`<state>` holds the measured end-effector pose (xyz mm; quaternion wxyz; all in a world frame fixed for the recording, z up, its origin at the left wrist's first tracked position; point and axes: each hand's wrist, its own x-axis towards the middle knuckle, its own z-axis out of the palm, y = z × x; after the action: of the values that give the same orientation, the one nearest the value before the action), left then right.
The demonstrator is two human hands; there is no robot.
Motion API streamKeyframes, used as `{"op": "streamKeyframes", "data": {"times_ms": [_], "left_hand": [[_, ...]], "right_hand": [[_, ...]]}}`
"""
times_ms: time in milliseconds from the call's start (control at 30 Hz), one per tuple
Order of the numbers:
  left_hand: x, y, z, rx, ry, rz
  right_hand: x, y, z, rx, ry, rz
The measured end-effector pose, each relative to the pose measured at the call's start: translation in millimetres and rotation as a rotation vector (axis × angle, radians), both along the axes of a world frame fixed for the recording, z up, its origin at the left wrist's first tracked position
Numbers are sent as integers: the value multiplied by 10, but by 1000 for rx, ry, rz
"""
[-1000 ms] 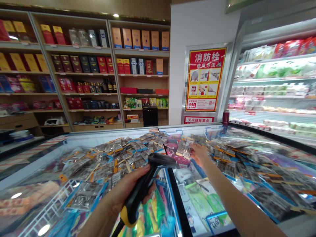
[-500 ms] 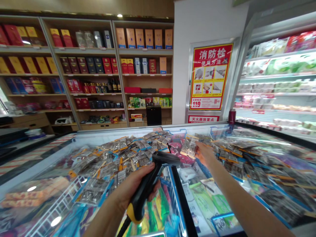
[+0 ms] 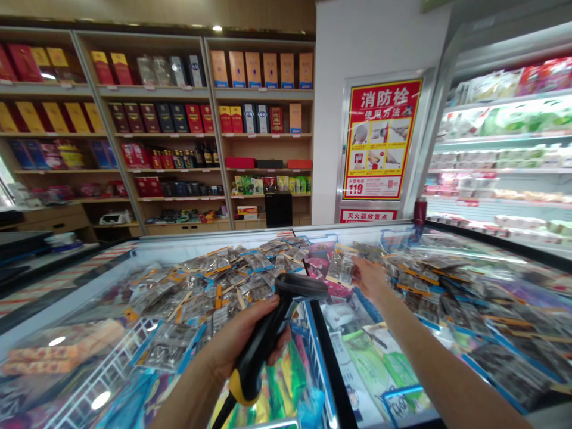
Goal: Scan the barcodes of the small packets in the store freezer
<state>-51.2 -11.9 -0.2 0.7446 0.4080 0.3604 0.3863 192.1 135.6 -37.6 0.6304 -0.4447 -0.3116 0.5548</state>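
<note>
Right hand (image 3: 370, 279) barely shifted; packet (image 3: 339, 267) lettering illegible.

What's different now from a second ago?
Only the view has swung slightly left, so the shelves sit further right. Nothing visibly got grabbed or let go: the left hand still holds the black scanner, and the right hand is still at a packet's edge.

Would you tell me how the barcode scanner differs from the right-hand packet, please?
The barcode scanner is black and yellow; the packet looks clear and greyish. The scanner has a handle; the packet looks flat. Both are held: the scanner by the left hand, the packet by the right hand.
</note>
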Motion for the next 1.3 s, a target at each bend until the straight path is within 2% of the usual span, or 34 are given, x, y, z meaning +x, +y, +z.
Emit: {"op": "streamKeyframes", "data": {"times_ms": [267,967,1300], "left_hand": [[6,-4,6,4,11,4],[-4,-4,-34,28,23,3],[-13,12,-59,49,22,-12]], "right_hand": [[-5,-9,0,29,-20,5],[-41,-27,38,10,103,-4],[-71,20,-11,32,67,96]]}}
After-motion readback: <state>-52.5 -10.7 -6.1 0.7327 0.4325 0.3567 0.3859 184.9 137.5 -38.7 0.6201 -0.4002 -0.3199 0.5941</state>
